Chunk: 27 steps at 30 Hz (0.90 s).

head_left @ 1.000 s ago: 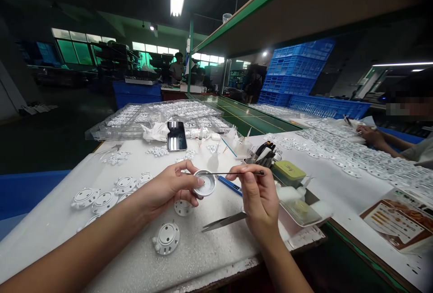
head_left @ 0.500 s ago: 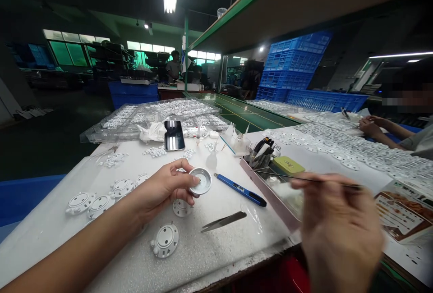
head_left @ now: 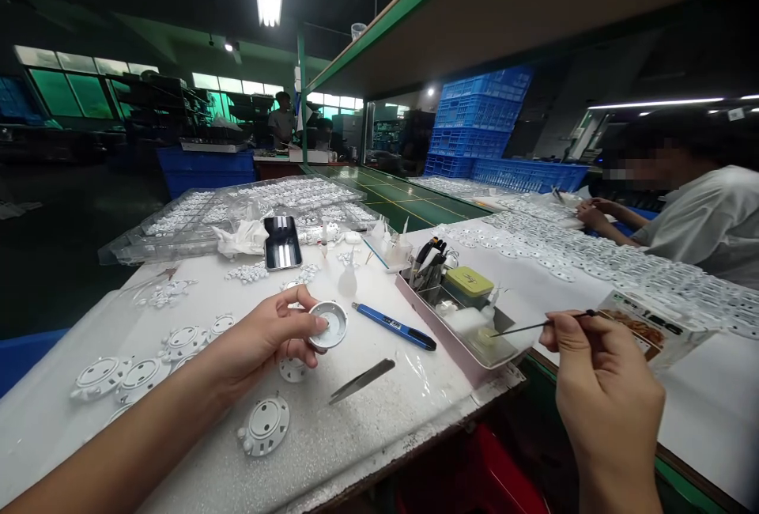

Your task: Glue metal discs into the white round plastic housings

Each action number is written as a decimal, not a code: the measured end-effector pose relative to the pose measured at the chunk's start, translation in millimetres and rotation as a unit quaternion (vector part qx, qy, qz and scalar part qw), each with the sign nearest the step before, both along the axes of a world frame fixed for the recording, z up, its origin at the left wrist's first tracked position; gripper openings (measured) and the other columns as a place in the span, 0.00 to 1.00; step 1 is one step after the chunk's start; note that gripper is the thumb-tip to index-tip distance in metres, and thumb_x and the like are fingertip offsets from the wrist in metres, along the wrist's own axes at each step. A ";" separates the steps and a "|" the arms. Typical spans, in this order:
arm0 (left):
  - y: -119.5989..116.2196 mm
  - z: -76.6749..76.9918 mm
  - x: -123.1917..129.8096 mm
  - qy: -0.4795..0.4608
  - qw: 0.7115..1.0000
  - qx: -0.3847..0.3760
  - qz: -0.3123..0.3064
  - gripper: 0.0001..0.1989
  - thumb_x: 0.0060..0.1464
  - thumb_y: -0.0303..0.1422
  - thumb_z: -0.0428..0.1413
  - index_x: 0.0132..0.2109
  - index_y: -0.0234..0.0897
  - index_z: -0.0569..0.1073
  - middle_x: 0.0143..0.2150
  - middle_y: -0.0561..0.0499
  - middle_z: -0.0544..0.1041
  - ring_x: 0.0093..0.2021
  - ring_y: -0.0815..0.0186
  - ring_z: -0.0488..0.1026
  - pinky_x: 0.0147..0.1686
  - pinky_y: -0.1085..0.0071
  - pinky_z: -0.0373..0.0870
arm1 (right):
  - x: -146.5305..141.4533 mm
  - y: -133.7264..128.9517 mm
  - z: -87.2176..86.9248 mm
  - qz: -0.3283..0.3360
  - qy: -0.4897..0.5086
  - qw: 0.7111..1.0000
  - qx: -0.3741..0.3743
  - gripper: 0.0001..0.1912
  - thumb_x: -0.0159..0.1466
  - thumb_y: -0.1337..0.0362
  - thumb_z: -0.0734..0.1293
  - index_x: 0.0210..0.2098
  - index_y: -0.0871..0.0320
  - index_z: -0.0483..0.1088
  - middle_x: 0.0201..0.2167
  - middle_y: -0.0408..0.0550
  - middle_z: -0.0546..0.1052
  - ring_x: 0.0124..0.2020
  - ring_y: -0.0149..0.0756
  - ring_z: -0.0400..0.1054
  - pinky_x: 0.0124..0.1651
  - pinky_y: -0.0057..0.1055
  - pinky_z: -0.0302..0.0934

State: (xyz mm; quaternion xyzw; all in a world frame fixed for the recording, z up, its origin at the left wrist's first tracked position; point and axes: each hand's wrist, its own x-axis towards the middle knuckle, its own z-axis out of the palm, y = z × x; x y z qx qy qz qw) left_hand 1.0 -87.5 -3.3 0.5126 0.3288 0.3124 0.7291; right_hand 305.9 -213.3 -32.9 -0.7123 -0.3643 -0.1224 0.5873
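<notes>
Between its thumb and fingers, my left hand (head_left: 285, 332) holds a small round white cup-shaped part (head_left: 333, 327), its hollow side facing up. My right hand (head_left: 605, 372) pinches a thin dark rod (head_left: 525, 330). The rod's tip is at a small yellowish container (head_left: 487, 344) in the front of the pink tray (head_left: 436, 334). Beneath and around my left hand lie flat white discs (head_left: 266, 425) with slots. A blue cutter (head_left: 394, 326) and metal tweezers (head_left: 361, 381) rest on the white table covering right of the held part.
A phone (head_left: 283, 243), white tissue (head_left: 242, 239) and a small bottle (head_left: 347, 278) stand farther back. Stacked clear trays (head_left: 178, 221) hold white parts. A yellow-green tin (head_left: 468, 281) sits in the pink tray. At the right, another person (head_left: 700, 205) works beside rows of white parts.
My right hand has shifted so that the rod's tip is now at the yellowish container. The camera view has turned right; my left hand still holds the cup-shaped part.
</notes>
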 end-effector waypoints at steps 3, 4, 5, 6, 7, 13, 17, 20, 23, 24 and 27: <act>0.6 1.3 -0.2 0.000 1.000 -0.003 0.004 0.17 0.47 0.28 0.66 0.34 0.37 0.62 0.28 0.53 0.76 0.22 0.74 0.70 0.23 0.77 0.73 | 7.5 0.8 1.3 -0.013 -0.032 0.998 -0.054 0.23 0.63 0.40 0.59 0.37 0.53 0.68 0.33 0.48 0.75 0.33 0.42 0.69 0.39 0.37 0.58; 0.8 1.4 -0.4 0.000 1.000 -0.002 0.003 0.17 0.48 0.28 0.66 0.34 0.37 0.62 0.28 0.52 0.76 0.22 0.73 0.70 0.23 0.77 0.73 | 10.0 1.4 0.8 -0.009 -0.038 0.996 -0.078 0.24 0.62 0.39 0.59 0.37 0.53 0.68 0.32 0.47 0.75 0.32 0.42 0.69 0.37 0.36 0.58; 0.9 1.3 -0.7 0.000 1.000 0.000 0.001 0.17 0.48 0.28 0.65 0.34 0.37 0.62 0.29 0.52 0.76 0.22 0.73 0.71 0.23 0.77 0.73 | 12.4 2.2 -0.4 0.001 -0.042 0.994 -0.102 0.24 0.62 0.39 0.59 0.36 0.53 0.69 0.31 0.47 0.76 0.31 0.42 0.69 0.34 0.35 0.58; 1.1 1.0 -1.0 -0.001 1.000 0.003 0.000 0.17 0.48 0.28 0.65 0.34 0.37 0.62 0.29 0.52 0.76 0.23 0.73 0.71 0.24 0.77 0.73 | 14.1 3.1 -2.0 0.018 -0.051 0.991 -0.124 0.25 0.61 0.38 0.59 0.36 0.53 0.69 0.30 0.47 0.76 0.29 0.41 0.69 0.32 0.35 0.58; 1.2 0.7 -1.2 -0.001 1.000 0.007 0.000 0.17 0.48 0.28 0.65 0.34 0.37 0.62 0.29 0.52 0.76 0.23 0.72 0.71 0.24 0.77 0.73 | 14.8 4.0 -3.8 0.035 -0.070 0.987 -0.140 0.25 0.61 0.38 0.59 0.35 0.53 0.70 0.30 0.47 0.76 0.29 0.41 0.70 0.31 0.34 0.57; 2.3 0.2 0.2 0.044 0.996 0.069 0.016 0.15 0.47 0.30 0.65 0.34 0.37 0.64 0.30 0.53 0.75 0.25 0.71 0.72 0.25 0.74 0.74 | -21.7 16.9 1.0 0.056 -0.287 0.956 -0.009 0.18 0.66 0.50 0.63 0.47 0.56 0.69 0.33 0.47 0.71 0.32 0.37 0.65 0.35 0.32 0.59; 0.9 4.5 0.4 0.079 0.981 0.166 0.053 0.15 0.47 0.32 0.65 0.33 0.38 0.64 0.29 0.55 0.73 0.27 0.68 0.72 0.28 0.69 0.75 | -74.4 46.0 26.2 0.316 -0.266 0.909 -0.051 0.11 0.68 0.56 0.64 0.47 0.54 0.67 0.36 0.45 0.72 0.34 0.33 0.67 0.34 0.27 0.60; -2.7 8.4 -0.5 0.104 0.961 0.241 0.092 0.15 0.46 0.33 0.65 0.31 0.38 0.63 0.31 0.55 0.72 0.27 0.68 0.72 0.26 0.71 0.72 | -102.2 75.9 44.1 0.484 -0.217 0.834 -0.151 0.09 0.68 0.59 0.64 0.46 0.54 0.68 0.32 0.42 0.74 0.31 0.30 0.68 0.32 0.25 0.60; -6.5 10.2 -0.3 0.158 0.922 0.327 0.135 0.14 0.48 0.31 0.62 0.29 0.38 0.62 0.30 0.56 0.71 0.25 0.71 0.69 0.24 0.74 0.66 | -112.8 99.2 49.1 0.540 -0.235 0.794 -0.153 0.03 0.64 0.67 0.65 0.39 0.56 0.70 0.27 0.39 0.74 0.27 0.28 0.67 0.28 0.23 0.59; -7.3 10.6 -0.2 0.175 0.906 0.355 0.146 0.13 0.48 0.30 0.62 0.28 0.38 0.62 0.29 0.56 0.71 0.26 0.70 0.68 0.26 0.74 0.67 | -113.3 104.2 47.1 0.545 -0.244 0.790 -0.140 0.04 0.63 0.70 0.65 0.37 0.56 0.70 0.27 0.39 0.74 0.27 0.28 0.68 0.28 0.22 0.59; -7.3 13.2 -2.6 0.211 0.880 0.404 0.137 0.06 0.50 0.31 0.61 0.32 0.39 0.69 0.33 0.53 0.74 0.33 0.65 0.72 0.35 0.70 0.72 | -110.4 111.8 32.6 0.545 -0.261 0.792 -0.083 0.07 0.62 0.73 0.64 0.39 0.57 0.69 0.28 0.40 0.74 0.28 0.27 0.69 0.30 0.22 0.61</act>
